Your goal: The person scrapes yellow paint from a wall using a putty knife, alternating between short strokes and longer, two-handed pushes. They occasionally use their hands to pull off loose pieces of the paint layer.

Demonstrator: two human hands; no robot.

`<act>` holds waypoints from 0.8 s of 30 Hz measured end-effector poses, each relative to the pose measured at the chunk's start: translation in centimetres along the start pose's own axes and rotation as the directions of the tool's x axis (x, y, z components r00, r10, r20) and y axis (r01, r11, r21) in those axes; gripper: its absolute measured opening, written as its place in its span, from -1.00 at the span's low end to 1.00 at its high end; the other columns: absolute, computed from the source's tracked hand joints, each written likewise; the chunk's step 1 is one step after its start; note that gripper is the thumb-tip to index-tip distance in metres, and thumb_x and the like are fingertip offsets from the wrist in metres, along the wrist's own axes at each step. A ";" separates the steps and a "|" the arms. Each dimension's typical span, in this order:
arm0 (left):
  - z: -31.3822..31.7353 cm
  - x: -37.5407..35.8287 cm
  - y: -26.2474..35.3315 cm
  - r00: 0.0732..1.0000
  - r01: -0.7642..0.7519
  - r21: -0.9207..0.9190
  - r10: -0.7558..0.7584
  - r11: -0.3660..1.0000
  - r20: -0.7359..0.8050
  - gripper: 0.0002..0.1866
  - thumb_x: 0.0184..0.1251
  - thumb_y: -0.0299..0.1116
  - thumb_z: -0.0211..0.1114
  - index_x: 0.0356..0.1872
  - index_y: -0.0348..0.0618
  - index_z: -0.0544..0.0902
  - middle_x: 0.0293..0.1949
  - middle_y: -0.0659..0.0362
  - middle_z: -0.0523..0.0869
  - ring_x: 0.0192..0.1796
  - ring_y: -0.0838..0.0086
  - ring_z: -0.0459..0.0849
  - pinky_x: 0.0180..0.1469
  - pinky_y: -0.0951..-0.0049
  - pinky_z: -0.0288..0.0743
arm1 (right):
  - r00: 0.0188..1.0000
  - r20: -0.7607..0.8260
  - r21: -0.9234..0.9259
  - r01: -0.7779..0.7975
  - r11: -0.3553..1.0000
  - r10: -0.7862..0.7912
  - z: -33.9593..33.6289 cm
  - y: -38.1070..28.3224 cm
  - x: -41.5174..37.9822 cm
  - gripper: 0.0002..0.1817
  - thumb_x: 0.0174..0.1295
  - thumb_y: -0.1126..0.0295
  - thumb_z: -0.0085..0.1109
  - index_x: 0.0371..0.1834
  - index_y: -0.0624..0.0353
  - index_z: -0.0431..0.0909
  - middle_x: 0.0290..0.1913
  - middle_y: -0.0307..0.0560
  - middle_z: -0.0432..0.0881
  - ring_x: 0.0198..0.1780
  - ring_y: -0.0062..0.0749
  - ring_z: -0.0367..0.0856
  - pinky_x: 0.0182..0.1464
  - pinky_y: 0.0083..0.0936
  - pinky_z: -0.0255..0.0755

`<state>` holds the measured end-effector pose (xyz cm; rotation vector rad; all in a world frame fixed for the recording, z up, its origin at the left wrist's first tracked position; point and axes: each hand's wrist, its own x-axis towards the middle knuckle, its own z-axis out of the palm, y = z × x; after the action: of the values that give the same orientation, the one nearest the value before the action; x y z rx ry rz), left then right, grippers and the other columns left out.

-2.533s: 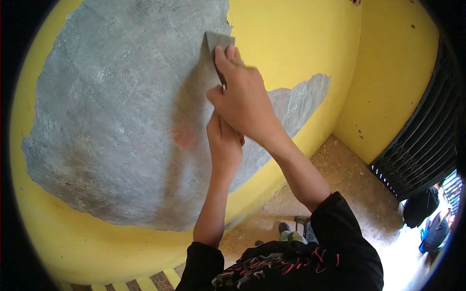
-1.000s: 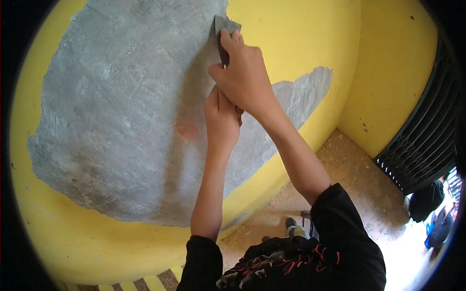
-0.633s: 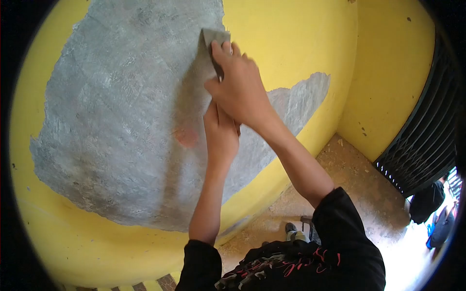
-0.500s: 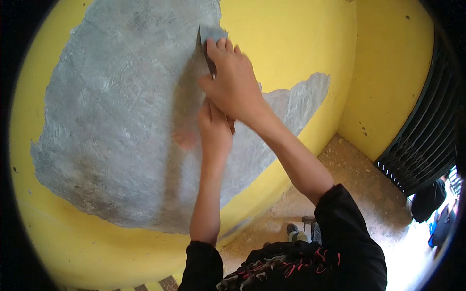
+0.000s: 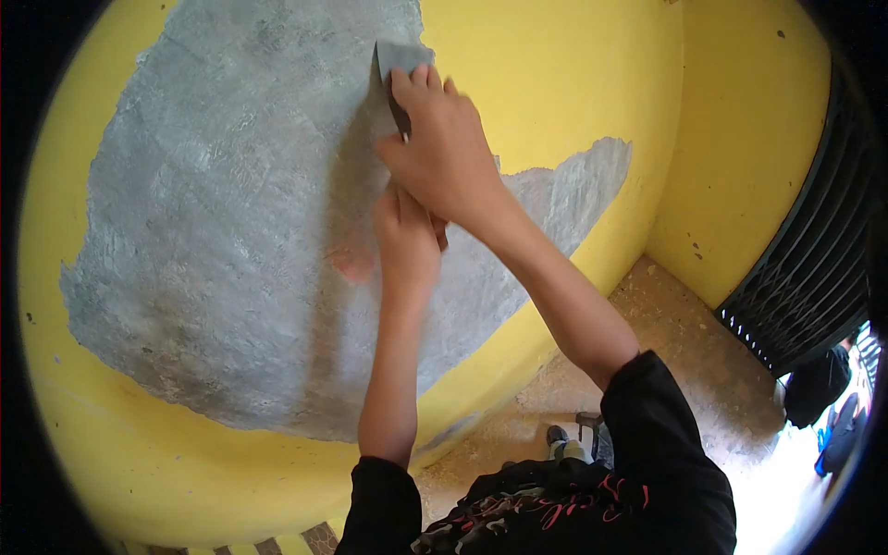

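Grey metal forms the thin, flat blade of the scraper (image 5: 402,55), its edge broad and nearly straight, its face dull, widening above a dark, narrow handle that shows just to the left of the right hand (image 5: 449,153). The scraper is at the fingertips of that hand, up against the wall, where bare grey plaster (image 5: 222,185) meets yellow paint (image 5: 555,74). The right hand is clamped on the scraper, 4 fingertips showing at the blade and the thumb out to the left. Just below it, the left hand (image 5: 407,245) is closed, its fingers curled; it touches the underside of the right hand, and what lies inside its grip is hidden.

Left of the left hand, a reddish spot (image 5: 350,264) marks the plaster, which is mottled with pale streaks and has a ragged outline. Right of the right hand, a smaller lobe of plaster tapers up into the yellow. Well below and to the right of both hands lie the brown, speckled floor (image 5: 647,314) and a shoe (image 5: 556,434) beside a small dark stand (image 5: 588,424). Far right of the hands stands a dark metal gate (image 5: 795,268) with close bars.
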<state>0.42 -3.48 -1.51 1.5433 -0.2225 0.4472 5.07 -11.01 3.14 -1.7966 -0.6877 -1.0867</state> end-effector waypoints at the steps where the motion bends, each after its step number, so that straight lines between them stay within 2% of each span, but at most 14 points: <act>1: -0.2 0.1 0.1 1.000 0.019 -0.037 -0.019 0.999 0.007 -0.62 0.56 -0.12 -0.18 -0.44 -0.12 0.39 -0.67 0.40 0.30 -0.68 0.78 0.15 -0.68 0.64 0.01 | 0.999 0.033 -0.047 -0.036 0.998 0.037 0.0 -0.1 0.3 -0.44 -0.15 0.56 0.12 0.02 0.65 0.39 -0.07 0.53 0.50 0.06 0.30 0.43 0.18 -0.12 0.35; 2: -0.4 -0.1 0.4 1.000 0.026 -0.037 -0.026 0.999 0.004 -0.62 0.56 -0.12 -0.18 -0.44 -0.12 0.39 -0.67 0.40 0.30 -0.68 0.78 0.15 -0.68 0.64 0.01 | 0.998 0.039 -0.046 -0.041 0.998 0.043 0.3 0.0 0.3 -0.44 -0.15 0.56 0.12 0.02 0.65 0.39 -0.07 0.53 0.50 0.06 0.30 0.43 0.18 -0.12 0.35; 4: -0.5 -0.3 1.1 0.998 -0.018 0.028 0.016 0.999 0.060 -0.61 0.56 -0.12 -0.18 -0.43 -0.13 0.39 -0.67 0.40 0.31 -0.68 0.78 0.16 -0.68 0.64 0.01 | 0.986 -0.146 -0.177 0.052 0.983 -0.078 1.1 0.5 0.2 -0.51 -0.15 0.49 0.14 -0.04 0.44 0.51 -0.26 0.32 0.59 -0.20 0.20 0.54 -0.11 -0.13 0.45; 8: 0.3 -0.3 1.1 1.000 0.018 -0.004 -0.018 1.000 0.013 -0.59 0.55 -0.09 -0.18 -0.44 -0.14 0.39 -0.67 0.38 0.33 -0.68 0.77 0.18 -0.68 0.63 0.01 | 0.980 -0.172 -0.072 0.087 0.994 -0.098 0.9 1.2 0.2 -0.60 -0.15 0.46 0.17 -0.19 0.46 0.51 -0.29 0.33 0.58 -0.23 0.17 0.57 -0.14 -0.16 0.47; 10: 0.3 1.1 2.1 0.995 -0.007 -0.003 0.007 1.000 0.102 -0.57 0.55 -0.07 -0.19 -0.47 -0.13 0.37 -0.68 0.36 0.33 -0.69 0.75 0.19 -0.69 0.61 0.00 | 0.992 -0.119 -0.024 -0.041 0.999 0.038 -0.1 0.7 2.1 -0.64 -0.16 0.43 0.21 -0.26 0.45 0.52 -0.35 0.33 0.57 -0.29 0.14 0.59 -0.20 -0.19 0.48; 11: 0.5 0.6 2.1 0.995 -0.009 -0.005 0.009 1.000 0.098 -0.57 0.55 -0.07 -0.19 -0.47 -0.13 0.37 -0.68 0.36 0.33 -0.69 0.75 0.19 -0.69 0.61 0.00 | 0.993 -0.117 -0.023 -0.037 0.999 0.034 -0.6 0.3 1.7 -0.64 -0.16 0.43 0.21 -0.26 0.45 0.52 -0.35 0.33 0.57 -0.29 0.14 0.59 -0.20 -0.19 0.48; 13: 1.1 -0.6 2.1 0.999 -0.023 0.057 0.021 0.998 0.044 -0.55 0.54 -0.05 -0.19 -0.50 -0.12 0.36 -0.69 0.35 0.31 -0.70 0.73 0.19 -0.70 0.60 0.00 | 0.998 0.024 0.061 -0.062 0.996 0.061 -1.9 -0.3 0.7 -0.74 -0.13 0.47 0.18 -0.36 0.41 0.47 -0.26 0.33 0.53 -0.22 0.23 0.53 -0.17 -0.03 0.46; 17: 1.4 0.5 2.3 0.999 0.030 0.000 -0.030 1.000 0.046 -0.55 0.54 -0.04 -0.19 -0.50 -0.12 0.35 -0.69 0.35 0.29 -0.71 0.72 0.17 -0.70 0.60 0.01 | 1.000 -0.015 0.026 -0.022 0.999 0.022 -1.8 0.6 1.9 -0.73 -0.13 0.43 0.21 -0.36 0.38 0.49 -0.25 0.30 0.53 -0.22 0.22 0.53 -0.16 -0.05 0.45; 19: 1.4 1.1 3.0 0.991 0.017 0.002 -0.017 1.000 0.135 -0.55 0.54 -0.03 -0.20 -0.49 -0.13 0.34 -0.69 0.35 0.28 -0.71 0.71 0.16 -0.70 0.59 0.01 | 0.986 0.049 0.025 -0.162 0.986 0.161 -3.0 -0.4 2.6 -0.62 -0.14 0.38 0.28 -0.24 0.41 0.56 -0.34 0.34 0.60 -0.26 0.07 0.64 -0.21 -0.24 0.49; 20: 1.7 0.6 2.7 0.990 0.013 0.004 -0.013 1.000 0.137 -0.55 0.54 -0.03 -0.20 -0.49 -0.13 0.34 -0.69 0.35 0.28 -0.71 0.71 0.16 -0.70 0.59 0.01 | 0.986 0.044 0.026 -0.160 0.987 0.159 -2.7 0.0 2.0 -0.62 -0.14 0.38 0.28 -0.24 0.41 0.56 -0.34 0.34 0.60 -0.26 0.07 0.64 -0.21 -0.24 0.49; 22: 2.3 -0.1 1.5 1.000 -0.003 0.057 0.002 0.998 0.023 -0.68 0.51 -0.15 -0.19 -0.42 -0.03 0.38 -0.70 0.41 0.22 -0.72 0.76 0.06 -0.72 0.63 -0.10 | 0.994 -0.109 0.022 0.015 1.000 -0.013 -1.4 1.4 0.7 -0.56 -0.13 0.37 0.28 -0.16 0.42 0.58 -0.32 0.37 0.61 -0.23 0.08 0.65 -0.15 -0.24 0.49; 23: 2.2 0.5 1.7 1.000 -0.008 0.060 0.006 0.998 0.028 -0.68 0.51 -0.15 -0.19 -0.42 -0.03 0.38 -0.70 0.41 0.22 -0.72 0.76 0.06 -0.72 0.63 -0.10 | 0.997 -0.082 -0.019 -0.002 1.000 0.001 -1.0 2.0 1.2 -0.48 -0.13 0.37 0.28 -0.04 0.44 0.56 -0.32 0.40 0.61 -0.21 0.09 0.66 -0.08 -0.23 0.49; 24: 2.0 1.3 1.9 0.997 0.004 0.035 -0.007 0.999 0.071 -0.69 0.52 -0.15 -0.20 -0.40 -0.03 0.38 -0.71 0.41 0.22 -0.72 0.76 0.06 -0.73 0.62 -0.10 | 0.997 -0.079 -0.015 -0.011 1.000 0.010 -1.4 1.5 1.4 -0.48 -0.13 0.37 0.28 -0.04 0.44 0.56 -0.32 0.40 0.61 -0.21 0.09 0.66 -0.08 -0.23 0.49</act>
<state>1.11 -5.28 0.81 1.5954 -0.2663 0.3942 6.34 -12.89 4.10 -1.7589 -0.6240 -1.1523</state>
